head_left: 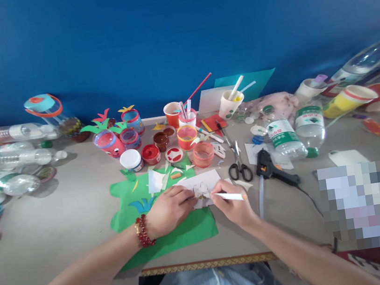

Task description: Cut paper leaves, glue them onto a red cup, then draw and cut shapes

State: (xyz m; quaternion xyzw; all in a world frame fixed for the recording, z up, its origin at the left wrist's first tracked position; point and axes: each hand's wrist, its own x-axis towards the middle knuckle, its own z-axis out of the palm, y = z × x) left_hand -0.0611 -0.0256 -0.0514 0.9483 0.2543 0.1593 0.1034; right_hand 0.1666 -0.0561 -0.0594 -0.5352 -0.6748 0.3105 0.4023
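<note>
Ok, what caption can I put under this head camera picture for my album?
Left hand steadies white paper on a green sheet; right hand holds a white pen.

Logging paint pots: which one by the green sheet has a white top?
The leftmost pot, blue-walled; the red-topped pot and brown-topped pot sit to its right.

White paper (pixel 205 182) lay flat, overlapping the top-right corner of the green sheet (pixel 188 230), w/ small pale shapes on it, details too blurred to tell. White pen (pixel 232 196), orange end, approx. level, tip on the paper, just right of the sheet's edge.
</note>
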